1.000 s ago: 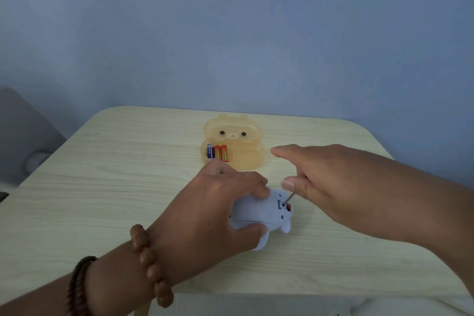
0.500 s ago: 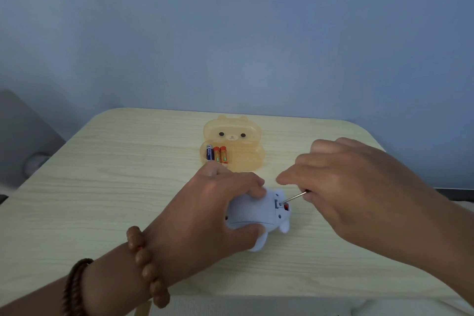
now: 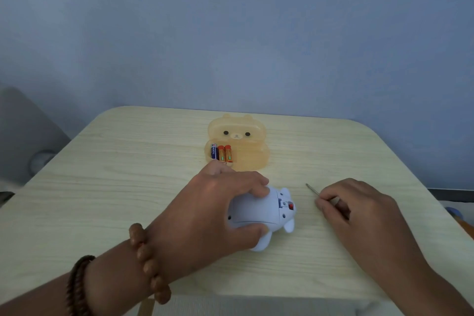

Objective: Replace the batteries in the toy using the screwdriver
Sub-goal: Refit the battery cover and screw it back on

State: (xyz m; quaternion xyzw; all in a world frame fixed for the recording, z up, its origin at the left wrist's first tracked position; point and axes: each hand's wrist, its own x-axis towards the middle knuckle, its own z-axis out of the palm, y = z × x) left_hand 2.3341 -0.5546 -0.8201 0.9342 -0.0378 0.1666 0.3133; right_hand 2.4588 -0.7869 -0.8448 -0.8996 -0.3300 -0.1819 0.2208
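Observation:
A pale blue animal toy [image 3: 264, 213] lies belly-up on the wooden table [image 3: 128, 187], showing a small red switch beside its battery cover. My left hand [image 3: 213, 208] grips its body from the left, thumb below and fingers on top. To the toy's right, my right hand [image 3: 359, 210] pinches a thin metal screwdriver [image 3: 313, 190]; its tip points up and to the left, clear of the toy. The handle is hidden in my fingers. Three batteries [image 3: 221, 152], one blue and two orange, lie in the orange bear-shaped case [image 3: 251, 156] behind.
The bear case's lid [image 3: 237, 129] stands open against the back of the case, near the table's far edge. A blue wall rises behind the table. A grey object [image 3: 23, 136] stands beyond the left edge.
My right hand has pulled the screwdriver out of the toy's screw hole and moved it away to the right, down toward the table. My left hand keeps its hold on the toy.

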